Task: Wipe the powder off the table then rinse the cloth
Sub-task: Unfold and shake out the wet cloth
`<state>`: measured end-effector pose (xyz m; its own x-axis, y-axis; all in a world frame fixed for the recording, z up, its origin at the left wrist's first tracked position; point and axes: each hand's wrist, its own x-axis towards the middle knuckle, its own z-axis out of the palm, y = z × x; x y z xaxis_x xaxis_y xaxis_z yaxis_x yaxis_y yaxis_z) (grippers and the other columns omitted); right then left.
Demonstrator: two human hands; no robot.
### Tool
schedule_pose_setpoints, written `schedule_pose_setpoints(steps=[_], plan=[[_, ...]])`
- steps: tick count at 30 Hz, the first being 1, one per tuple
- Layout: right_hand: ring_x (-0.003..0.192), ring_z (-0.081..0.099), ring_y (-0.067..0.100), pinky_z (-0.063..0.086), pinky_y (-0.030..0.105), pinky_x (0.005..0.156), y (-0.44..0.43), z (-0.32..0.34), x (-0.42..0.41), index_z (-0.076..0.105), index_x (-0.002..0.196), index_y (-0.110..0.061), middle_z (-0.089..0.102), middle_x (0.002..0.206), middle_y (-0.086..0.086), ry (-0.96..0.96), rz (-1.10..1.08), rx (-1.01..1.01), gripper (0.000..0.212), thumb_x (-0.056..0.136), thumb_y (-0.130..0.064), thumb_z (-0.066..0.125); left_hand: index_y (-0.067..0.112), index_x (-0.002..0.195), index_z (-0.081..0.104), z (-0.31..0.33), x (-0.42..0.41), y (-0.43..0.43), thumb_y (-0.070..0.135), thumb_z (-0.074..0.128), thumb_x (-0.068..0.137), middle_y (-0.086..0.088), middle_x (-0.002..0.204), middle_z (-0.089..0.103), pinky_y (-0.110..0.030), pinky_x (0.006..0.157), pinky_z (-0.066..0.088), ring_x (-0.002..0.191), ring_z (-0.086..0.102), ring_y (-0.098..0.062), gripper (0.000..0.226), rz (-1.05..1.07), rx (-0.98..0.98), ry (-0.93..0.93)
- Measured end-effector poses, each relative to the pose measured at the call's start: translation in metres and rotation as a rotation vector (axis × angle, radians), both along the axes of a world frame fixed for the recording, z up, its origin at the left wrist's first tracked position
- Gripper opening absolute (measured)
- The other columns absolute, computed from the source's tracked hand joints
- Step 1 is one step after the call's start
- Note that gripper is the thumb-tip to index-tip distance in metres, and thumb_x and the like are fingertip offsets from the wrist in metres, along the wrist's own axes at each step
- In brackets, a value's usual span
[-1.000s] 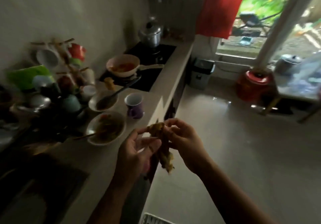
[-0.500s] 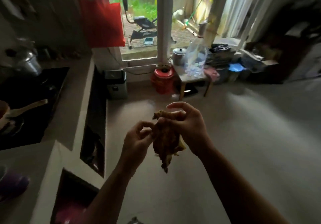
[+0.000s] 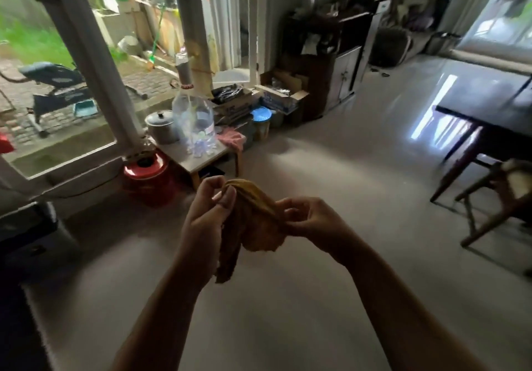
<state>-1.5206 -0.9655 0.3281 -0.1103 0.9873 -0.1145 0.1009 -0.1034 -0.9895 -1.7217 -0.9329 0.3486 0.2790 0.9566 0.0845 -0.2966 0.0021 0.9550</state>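
Observation:
A crumpled yellow-brown cloth (image 3: 253, 221) hangs in the air in front of me, above the pale floor. My left hand (image 3: 205, 215) pinches its upper left corner between thumb and fingers. At the cloth's right edge, my right hand (image 3: 305, 218) pinches the fabric with curled fingers. A loose end dangles down below my left hand. A dark table (image 3: 495, 123) stands at the right edge of the view; whether powder lies on it cannot be seen.
A wooden chair (image 3: 501, 198) stands beside the dark table. A low stool (image 3: 198, 157) by the window carries a pot and a big clear water bottle (image 3: 194, 120). A red container (image 3: 148, 175) sits on the floor. Boxes and a cabinet (image 3: 331, 62) line the far wall.
The view has swung right, away from the kitchen counter and stove, toward the open room. Both hands have kept the cloth and spread it wider between them.

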Motion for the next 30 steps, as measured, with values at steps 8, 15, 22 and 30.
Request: schedule_pose_setpoints(steps=[8,15,22,30], plan=[[0.072,0.064,0.018,0.052,0.031,0.062,0.059,-0.035,0.084,0.059,0.101,-0.015,0.068,0.085,0.007,0.233,-0.430,0.078,0.009,0.096,-0.019,0.066,0.022,0.088,0.052,-0.011,0.091,0.114,0.026,0.071,0.070,-0.001,0.080,0.055,-0.035,0.064,0.045,0.072,0.057,-0.016,0.025,-0.320,-0.195,-0.043],[0.076,0.063,0.006,0.051,0.020,0.062,0.118,-0.027,0.211,0.065,0.101,-0.015,0.068,0.086,-0.002,0.178,-0.545,0.182,0.013,0.096,-0.004,0.062,0.020,0.117,0.069,-0.016,0.217,0.198,0.020,0.080,0.075,-0.007,0.089,0.066,-0.037,0.074,0.055,0.083,0.064,-0.019,0.044,-0.386,-0.118,0.347],[0.092,0.068,0.014,0.056,0.027,0.078,0.180,-0.011,0.326,0.068,0.105,-0.015,0.073,0.094,-0.001,0.103,-0.553,0.154,0.015,0.094,-0.005,0.064,0.026,0.090,0.068,-0.021,0.328,0.281,0.018,0.065,0.092,0.003,0.078,0.063,-0.023,0.059,0.044,0.070,0.055,-0.011,0.008,-0.375,0.153,0.507],[0.092,0.070,0.017,0.055,0.026,0.076,0.275,-0.023,0.425,0.068,0.105,-0.017,0.075,0.097,0.005,0.057,-0.688,0.142,0.014,0.092,-0.016,0.070,0.022,0.125,0.064,-0.036,0.447,0.389,0.017,0.073,0.083,-0.010,0.088,0.057,-0.030,0.066,0.050,0.078,0.057,-0.018,0.043,-0.561,-0.129,0.180]])
